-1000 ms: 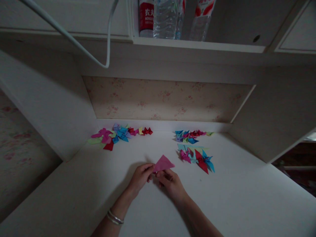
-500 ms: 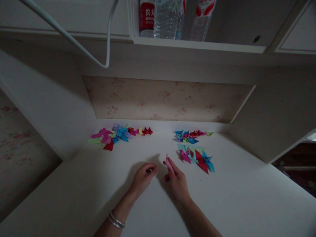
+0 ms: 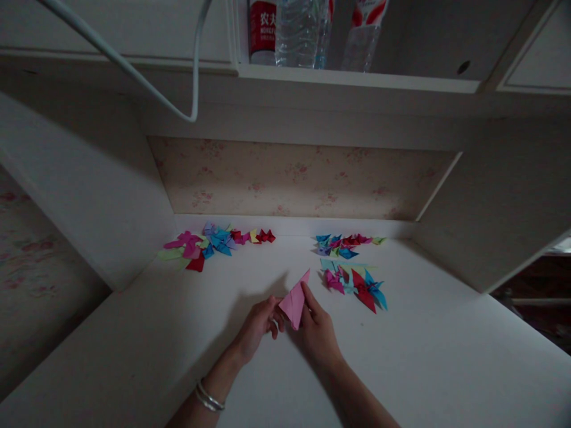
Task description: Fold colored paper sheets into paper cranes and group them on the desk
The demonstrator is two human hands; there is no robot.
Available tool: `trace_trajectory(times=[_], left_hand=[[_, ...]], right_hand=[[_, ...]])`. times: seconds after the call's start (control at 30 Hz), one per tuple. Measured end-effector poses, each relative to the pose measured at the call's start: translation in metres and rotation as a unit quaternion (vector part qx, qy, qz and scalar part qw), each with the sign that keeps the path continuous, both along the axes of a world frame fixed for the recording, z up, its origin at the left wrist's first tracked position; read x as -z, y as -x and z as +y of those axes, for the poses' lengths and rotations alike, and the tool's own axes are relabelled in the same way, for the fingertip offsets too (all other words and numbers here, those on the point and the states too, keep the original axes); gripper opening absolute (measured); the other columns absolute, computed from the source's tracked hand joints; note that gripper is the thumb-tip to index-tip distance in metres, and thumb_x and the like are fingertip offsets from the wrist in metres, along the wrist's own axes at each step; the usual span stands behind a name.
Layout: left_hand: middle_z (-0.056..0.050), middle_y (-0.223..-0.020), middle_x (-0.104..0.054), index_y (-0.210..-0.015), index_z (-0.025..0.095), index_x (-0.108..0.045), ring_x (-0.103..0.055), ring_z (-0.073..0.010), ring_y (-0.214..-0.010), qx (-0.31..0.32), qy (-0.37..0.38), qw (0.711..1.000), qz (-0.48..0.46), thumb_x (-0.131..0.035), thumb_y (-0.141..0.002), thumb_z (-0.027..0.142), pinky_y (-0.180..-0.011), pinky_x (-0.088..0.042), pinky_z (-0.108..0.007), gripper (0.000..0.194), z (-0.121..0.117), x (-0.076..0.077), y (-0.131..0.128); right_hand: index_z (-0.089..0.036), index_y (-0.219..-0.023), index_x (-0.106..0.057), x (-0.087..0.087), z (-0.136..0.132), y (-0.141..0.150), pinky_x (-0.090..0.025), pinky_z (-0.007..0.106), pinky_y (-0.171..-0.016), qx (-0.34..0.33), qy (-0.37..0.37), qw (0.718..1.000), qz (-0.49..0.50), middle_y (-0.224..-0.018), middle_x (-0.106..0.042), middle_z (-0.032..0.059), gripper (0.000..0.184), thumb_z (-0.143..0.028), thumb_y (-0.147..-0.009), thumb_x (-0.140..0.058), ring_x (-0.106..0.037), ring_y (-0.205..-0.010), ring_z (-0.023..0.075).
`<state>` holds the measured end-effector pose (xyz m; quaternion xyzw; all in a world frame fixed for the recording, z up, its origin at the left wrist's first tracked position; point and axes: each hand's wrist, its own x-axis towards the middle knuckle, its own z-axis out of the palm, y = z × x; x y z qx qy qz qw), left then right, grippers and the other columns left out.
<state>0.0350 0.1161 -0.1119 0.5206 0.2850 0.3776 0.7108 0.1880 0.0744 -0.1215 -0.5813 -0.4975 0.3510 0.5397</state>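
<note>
A folded pink paper triangle (image 3: 295, 300) stands tilted over the white desk (image 3: 423, 351), held between both hands. My left hand (image 3: 259, 324), with bracelets on its wrist, pinches the paper's left corner with its fingertips. My right hand (image 3: 317, 333) grips the paper's right edge, the index finger stretched along it. Just beyond the right hand lies a small cluster of folded paper pieces (image 3: 357, 285) in red, blue and pink.
Two more heaps of coloured folded paper lie at the desk's back, one at the left (image 3: 209, 242) and one at the right (image 3: 345, 245). Water bottles (image 3: 297, 32) stand on the shelf above. A white cable (image 3: 134, 71) hangs at the upper left. Cabinet walls close both sides.
The pink paper was turned edge-on in my right hand alone half a second ago; now it faces me again as a triangle, and my left hand has taken hold of it.
</note>
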Motion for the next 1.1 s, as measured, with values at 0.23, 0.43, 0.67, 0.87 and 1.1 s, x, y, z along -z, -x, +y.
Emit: trace_trajectory(times=[0.23,0.43,0.67,0.87,1.1], left_hand=[[0.003,-0.057,-0.05,-0.084,0.012,-0.065,-0.039,-0.0064,-0.046,-0.095,-0.036,0.992,0.079,-0.062,-0.078,0.046,-0.043,-0.029,-0.019,0.035,0.005,-0.001,-0.003],[0.007,-0.048,-0.04,-0.077,0.013,-0.063,-0.031,-0.0061,-0.043,-0.179,-0.049,0.976,0.116,-0.06,-0.077,0.047,-0.041,-0.022,-0.019,0.034,0.01,0.001,-0.003],[0.007,-0.051,-0.04,-0.077,0.014,-0.062,-0.032,-0.0066,-0.044,-0.216,-0.04,0.968,0.122,-0.062,-0.074,0.052,-0.041,-0.021,-0.019,0.039,0.01,0.002,-0.002],[0.007,-0.052,-0.04,-0.078,0.014,-0.062,-0.033,-0.0068,-0.045,-0.209,-0.047,0.97,0.118,-0.061,-0.075,0.054,-0.042,-0.021,-0.019,0.04,0.009,-0.001,-0.002],[0.005,-0.05,-0.046,-0.078,0.014,-0.066,-0.038,-0.0084,-0.045,-0.216,-0.091,0.959,0.158,-0.061,-0.076,0.052,-0.046,-0.027,-0.021,0.039,0.01,0.001,0.0]], right_hand=[[-0.017,-0.146,-0.027,0.009,0.002,0.004,-0.047,0.024,-0.064,-0.031,-0.009,0.999,-0.025,-0.079,-0.068,0.0027,0.064,-0.027,-0.085,-0.044,-0.059,-0.064,0.014],[-0.017,-0.135,-0.047,0.007,0.001,0.0,-0.049,0.025,-0.062,-0.014,0.001,0.998,0.06,-0.077,-0.07,0.0033,0.056,-0.02,-0.079,-0.046,-0.062,-0.063,0.0149],[-0.015,-0.112,-0.06,0.001,0.002,0.0,-0.047,0.026,-0.054,0.002,0.01,0.98,0.199,-0.093,-0.07,0.0073,0.045,-0.02,-0.068,-0.053,-0.058,-0.054,0.0127],[-0.015,-0.108,-0.061,-0.006,0.002,0.004,-0.046,0.026,-0.051,0.015,0.015,0.976,0.219,-0.096,-0.069,0.0086,0.042,-0.025,-0.067,-0.058,-0.056,-0.052,0.0123],[-0.016,-0.108,-0.061,-0.005,0.002,0.002,-0.045,0.026,-0.05,0.012,0.011,0.974,0.227,-0.094,-0.068,0.0076,0.04,-0.028,-0.071,-0.058,-0.057,-0.052,0.0122]])
